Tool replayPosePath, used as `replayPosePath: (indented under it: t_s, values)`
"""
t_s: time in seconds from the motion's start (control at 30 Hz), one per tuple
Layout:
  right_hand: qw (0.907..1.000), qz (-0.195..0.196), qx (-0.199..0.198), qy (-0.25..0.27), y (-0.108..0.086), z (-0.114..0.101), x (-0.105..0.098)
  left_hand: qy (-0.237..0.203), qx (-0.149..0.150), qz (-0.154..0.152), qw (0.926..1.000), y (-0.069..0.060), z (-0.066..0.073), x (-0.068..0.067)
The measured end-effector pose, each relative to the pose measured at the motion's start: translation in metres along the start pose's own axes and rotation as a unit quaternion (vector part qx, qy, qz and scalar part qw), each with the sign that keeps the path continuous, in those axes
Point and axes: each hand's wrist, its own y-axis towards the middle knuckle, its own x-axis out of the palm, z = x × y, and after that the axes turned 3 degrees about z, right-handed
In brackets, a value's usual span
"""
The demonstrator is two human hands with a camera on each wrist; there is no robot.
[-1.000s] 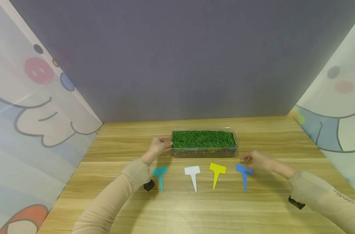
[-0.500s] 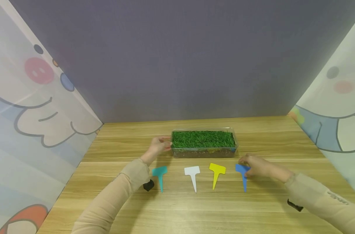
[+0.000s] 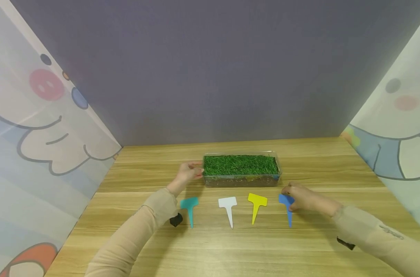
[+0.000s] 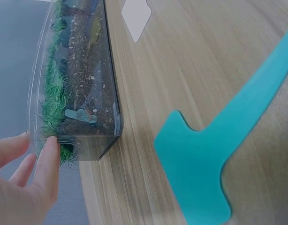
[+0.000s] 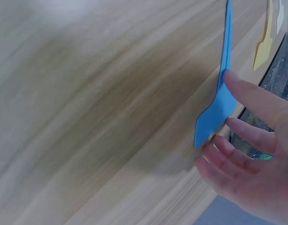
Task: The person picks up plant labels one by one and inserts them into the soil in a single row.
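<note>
A clear plastic planter box [image 3: 241, 181] of soil with green grass [image 3: 241, 164] on top stands toward the back of the table. My left hand [image 3: 186, 174] touches its left end; in the left wrist view the fingers [image 4: 46, 164] are extended against the rim. My right hand [image 3: 300, 197] pinches a blue T-shaped plant label [image 3: 285, 201], with the thumb by its stem and the fingertips at the edge of its head. The label [image 5: 218, 110] still lies low at the table. Teal [image 3: 190, 203], white [image 3: 228, 202] and yellow plant labels [image 3: 257, 200] lie between the hands.
The wooden table [image 3: 230, 250] runs back to a grey wall panel [image 3: 224, 77]. Cartoon-printed sheets [image 3: 68, 127] flank it on both sides. Black wrist cameras [image 3: 176, 220] hang beneath both sleeves.
My right hand has come slightly down and left onto the blue plant label, and its thumb and fingers have closed at the label's head. The left hand and planter box stay put.
</note>
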Motion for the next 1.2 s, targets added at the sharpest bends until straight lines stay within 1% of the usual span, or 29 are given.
replayPosePath:
  t_s: [0.2,0.3,0.4,0.5,0.63,0.7,0.83,0.93,1.1,1.2]
  values:
    - [0.9993,-0.037,0.01,0.004,0.005,-0.001,-0.006,0.002,0.002,0.001,1.0,0.0,0.0,0.001]
    - [0.9983,-0.053,0.023,0.012,0.007,-0.001,-0.007,0.006,0.005,-0.002,1.0,-0.001,0.0,0.001]
    - [0.9975,-0.06,0.033,0.019,0.008,0.0,-0.006,0.007,0.007,-0.004,0.9999,-0.002,0.0,0.001]
    - [0.997,-0.067,0.031,0.021,0.008,0.001,-0.007,0.01,0.005,-0.004,0.9999,-0.001,-0.001,0.0]
    - [0.9951,-0.083,0.039,0.038,0.01,0.002,-0.008,0.012,0.0,-0.001,0.9999,-0.001,-0.001,0.0]
    - [0.9932,-0.091,0.049,0.054,0.01,0.003,-0.008,0.015,0.001,0.0,0.9999,-0.001,0.0,0.001]
    - [0.9903,-0.099,0.061,0.077,0.012,0.005,-0.006,0.02,0.007,0.0,0.9998,-0.001,0.0,0.002]
    - [0.9888,-0.102,0.063,0.089,0.013,0.007,-0.007,0.019,0.008,-0.001,0.9998,0.0,0.0,0.001]
    - [0.9879,-0.105,0.063,0.095,0.015,0.007,-0.008,0.016,0.008,-0.001,0.9998,0.0,-0.001,0.001]
    - [0.9889,-0.103,0.053,0.093,0.014,0.006,-0.008,0.017,0.007,0.0,0.9998,0.0,-0.002,0.001]
